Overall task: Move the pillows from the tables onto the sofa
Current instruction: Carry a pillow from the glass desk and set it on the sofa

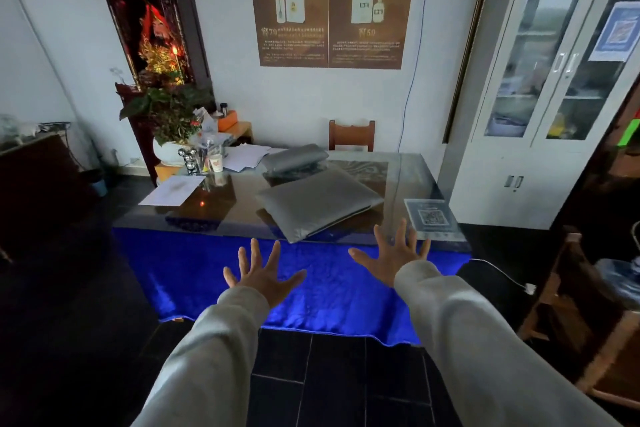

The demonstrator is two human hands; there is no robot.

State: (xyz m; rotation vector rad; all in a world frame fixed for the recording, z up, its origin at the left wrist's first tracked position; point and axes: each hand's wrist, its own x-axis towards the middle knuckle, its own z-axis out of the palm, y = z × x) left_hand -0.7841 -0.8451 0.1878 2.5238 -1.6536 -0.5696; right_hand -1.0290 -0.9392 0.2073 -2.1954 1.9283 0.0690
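Both hands empty, fingers spread wide, left hand (pixel 262 270) and right hand (pixel 394 255) short of the table (pixel 408 180) edge; near grey pillow (pixel 318 203) lies at twelve o'clock, long axis running ten-to-four, right hand nearer; second pillow (pixel 294 158) behind.

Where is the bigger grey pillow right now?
The bigger grey pillow lies flat on the glass-topped table at its near edge, one corner overhanging, in front of the smaller grey pillow, beyond the open right hand.
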